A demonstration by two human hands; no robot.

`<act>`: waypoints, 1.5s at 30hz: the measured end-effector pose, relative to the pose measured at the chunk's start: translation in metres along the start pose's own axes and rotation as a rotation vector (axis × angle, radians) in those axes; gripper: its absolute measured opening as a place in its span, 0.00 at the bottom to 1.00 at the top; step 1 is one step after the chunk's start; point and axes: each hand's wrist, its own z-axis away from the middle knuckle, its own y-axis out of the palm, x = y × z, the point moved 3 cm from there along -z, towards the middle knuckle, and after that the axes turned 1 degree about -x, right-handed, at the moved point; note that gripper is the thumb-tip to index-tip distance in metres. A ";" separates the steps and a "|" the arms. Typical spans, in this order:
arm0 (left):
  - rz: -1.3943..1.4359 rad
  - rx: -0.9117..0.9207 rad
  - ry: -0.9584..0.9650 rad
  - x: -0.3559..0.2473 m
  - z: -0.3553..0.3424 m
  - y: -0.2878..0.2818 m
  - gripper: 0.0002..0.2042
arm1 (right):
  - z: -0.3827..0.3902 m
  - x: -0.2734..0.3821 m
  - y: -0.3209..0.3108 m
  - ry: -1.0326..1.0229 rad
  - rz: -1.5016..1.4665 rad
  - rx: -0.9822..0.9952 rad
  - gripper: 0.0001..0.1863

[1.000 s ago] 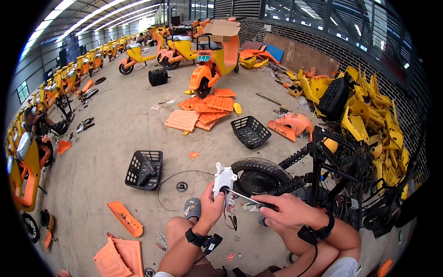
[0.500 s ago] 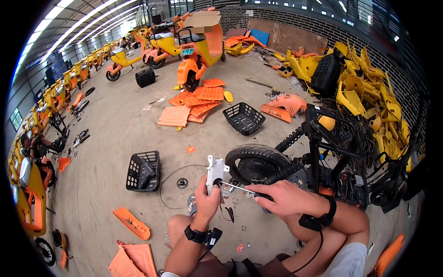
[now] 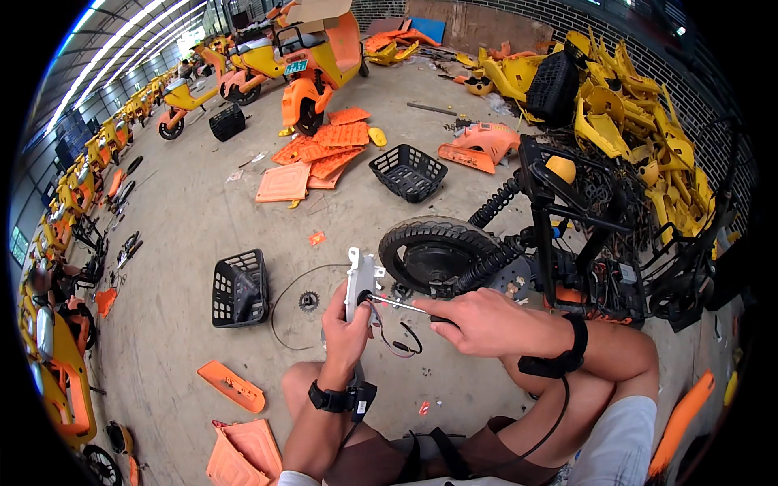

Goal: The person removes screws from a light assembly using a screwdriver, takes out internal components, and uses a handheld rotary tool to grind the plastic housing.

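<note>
Fingers of our left hand (image 3: 344, 330) pinch a pale grey housing (image 3: 357, 283) by its lower part, while those of our right hand (image 3: 490, 322) close around a screwdriver (image 3: 395, 303). We hold the housing above the concrete floor (image 3: 174, 243), left of the motor wheel (image 3: 433, 253). Over the last second it has turned more edge-on to our view, and its wire lead (image 3: 412, 344) now loops out to the right. The screwdriver's tip remains at the black round fitting (image 3: 364, 296), so we judge that work there continues; whether it turns, we cannot tell.
</note>
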 end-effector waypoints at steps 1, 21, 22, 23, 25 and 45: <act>-0.009 0.005 -0.002 0.001 0.000 -0.001 0.19 | 0.000 0.000 0.001 -0.004 -0.010 -0.003 0.27; 0.260 0.119 -0.124 0.002 -0.015 0.009 0.22 | -0.014 -0.035 -0.003 0.239 -0.788 0.082 0.27; 0.325 0.140 -0.150 0.003 -0.016 0.008 0.23 | -0.013 -0.035 -0.005 0.228 -0.829 0.058 0.27; 0.389 0.161 -0.176 0.004 -0.016 0.007 0.23 | -0.013 -0.033 -0.007 0.234 -0.867 0.047 0.26; 0.449 0.232 -0.205 0.005 -0.014 0.007 0.27 | -0.014 -0.036 -0.002 0.192 -0.839 0.034 0.26; 0.110 -0.015 0.099 -0.009 -0.006 -0.002 0.40 | -0.023 -0.039 0.010 0.078 -0.750 -0.053 0.22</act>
